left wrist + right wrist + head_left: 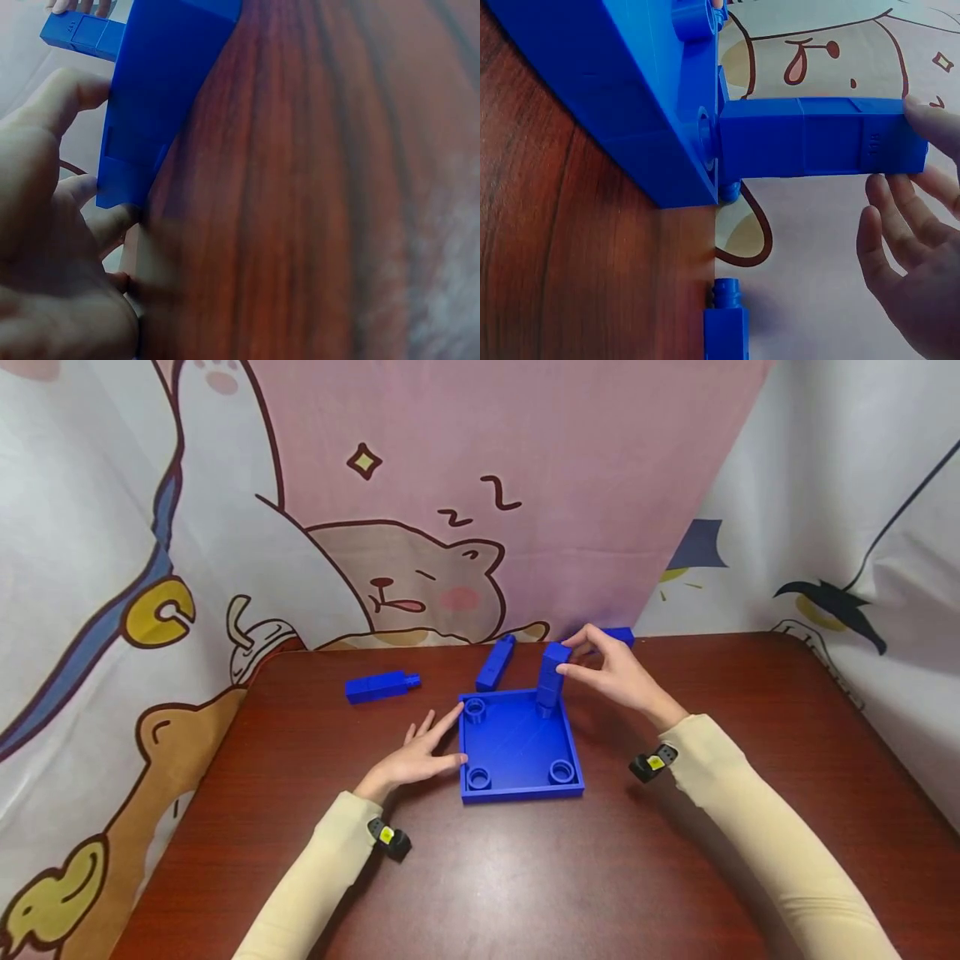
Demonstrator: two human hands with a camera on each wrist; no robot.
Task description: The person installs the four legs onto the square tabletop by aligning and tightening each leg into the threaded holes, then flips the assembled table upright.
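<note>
A square blue tray (517,743) with a raised rim and round sockets in its corners lies on the table. My left hand (408,764) rests against its left side, thumb and forefinger spread and touching the wall; the left wrist view shows the fingers along the tray's side (161,97). At the far right corner, a blue square leg (553,672) stands upright over the socket. My right hand (618,675) pinches its top end between thumb and fingers. In the right wrist view the leg's (817,139) narrow end meets the socket; how deep it sits is hidden.
Two loose blue legs lie beyond the tray, one to the left (378,687) and one just behind it (495,664). Another blue piece (621,635) is partly hidden behind the right hand. A printed cloth (525,435) hangs along the table's back edge.
</note>
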